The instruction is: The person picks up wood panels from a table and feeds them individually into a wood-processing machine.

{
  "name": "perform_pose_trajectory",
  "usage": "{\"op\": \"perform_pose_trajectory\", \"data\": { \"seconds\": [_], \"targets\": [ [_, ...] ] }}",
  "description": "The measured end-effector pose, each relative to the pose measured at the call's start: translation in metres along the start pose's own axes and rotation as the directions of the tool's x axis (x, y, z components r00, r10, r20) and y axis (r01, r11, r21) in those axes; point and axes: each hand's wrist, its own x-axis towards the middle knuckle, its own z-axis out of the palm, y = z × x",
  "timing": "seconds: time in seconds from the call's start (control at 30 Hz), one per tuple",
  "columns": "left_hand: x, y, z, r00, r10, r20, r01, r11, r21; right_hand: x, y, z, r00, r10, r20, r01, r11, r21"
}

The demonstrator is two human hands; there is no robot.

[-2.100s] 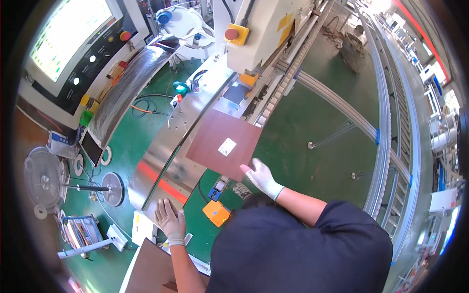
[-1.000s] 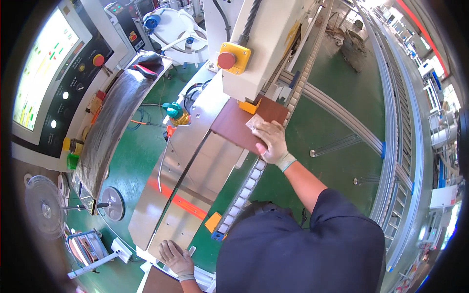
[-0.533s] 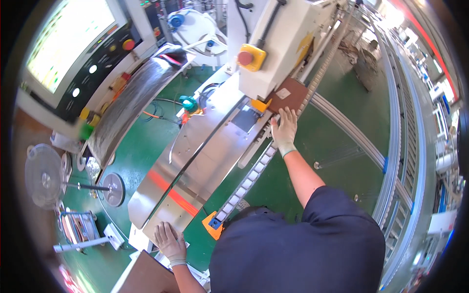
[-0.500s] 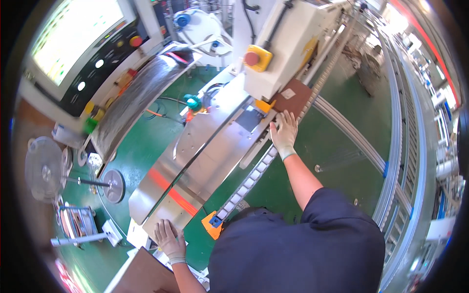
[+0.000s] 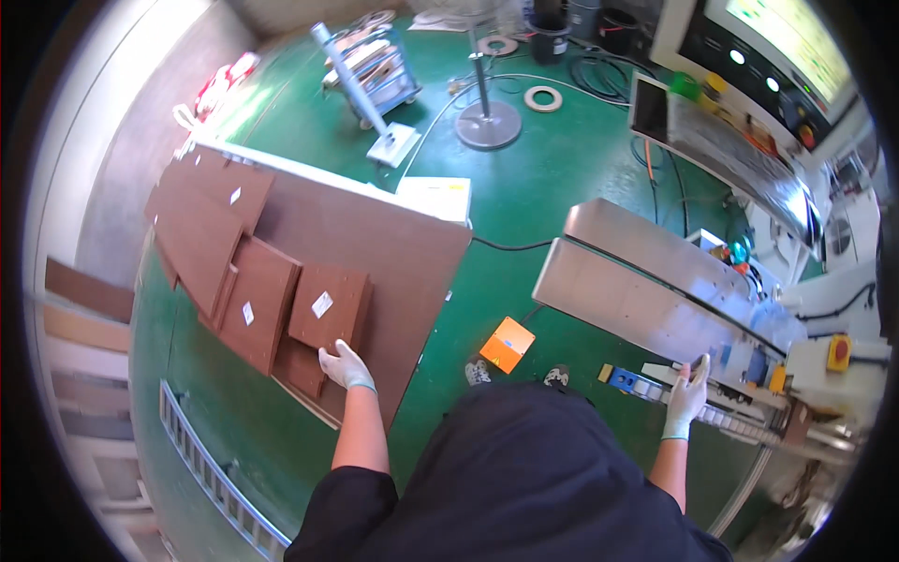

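My left hand (image 5: 346, 366), in a pale glove, is at the near edge of a small stack of brown panels (image 5: 328, 298) with a white label on top. Its fingers are apart; whether they touch the stack is hard to tell. The stack lies on a large brown board (image 5: 403, 239), beside more labelled brown panels (image 5: 249, 298). My right hand (image 5: 688, 401), gloved too, is over the roller track (image 5: 730, 421) along the front of the metal machine table (image 5: 618, 304). Its fingers point up and apart, with nothing seen in them. A brown panel (image 5: 798, 421) sits at the machine's far right end.
An orange foot pedal (image 5: 508, 345) lies on the green floor near my shoes. A red button on a yellow box (image 5: 840, 353) is at the right. Behind stand a round-based pole (image 5: 488, 125), a loaded cart (image 5: 379, 77) and a screen console (image 5: 796, 47). A metal rail (image 5: 213, 473) runs at lower left.
My view has turned left, from the machine to the brown panels. My left hand has left the machine table's end for the small stack. My right hand has come away from the panel at the machine.
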Motion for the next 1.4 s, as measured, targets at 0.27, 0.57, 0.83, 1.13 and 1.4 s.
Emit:
{"op": "perform_pose_trajectory", "data": {
  "seconds": [0.27, 0.57, 0.83, 1.13, 1.4],
  "targets": [
    [0.026, -0.032, 0.009, 0.816, -0.418, 0.398, 0.577, 0.628, -0.523, -0.006, -0.053, 0.026, 0.976, 0.034, 0.215, -0.049, 0.997, 0.064],
    [0.041, -0.070, -0.037, 0.623, -0.288, 0.728, 0.746, 0.500, -0.440, -0.006, -0.052, 0.028, 0.974, 0.013, 0.227, -0.008, 1.000, -0.024],
    [-0.035, 0.005, -0.070, 0.446, -0.082, 0.891, 0.892, 0.121, -0.435, -0.007, -0.049, 0.030, 0.974, 0.043, 0.223, -0.029, 0.997, -0.068],
    [-0.135, 0.167, -0.085, 0.104, 0.517, 0.849, 0.581, 0.661, -0.474, -0.005, -0.046, 0.025, 0.978, 0.034, 0.205, -0.045, 0.998, 0.048],
    [-0.246, 0.248, -0.084, -0.536, 0.526, 0.661, 0.147, 0.829, -0.540, -0.019, -0.142, -0.042, 0.838, 0.169, 0.518, -0.537, 0.419, 0.732]
  ]
}}
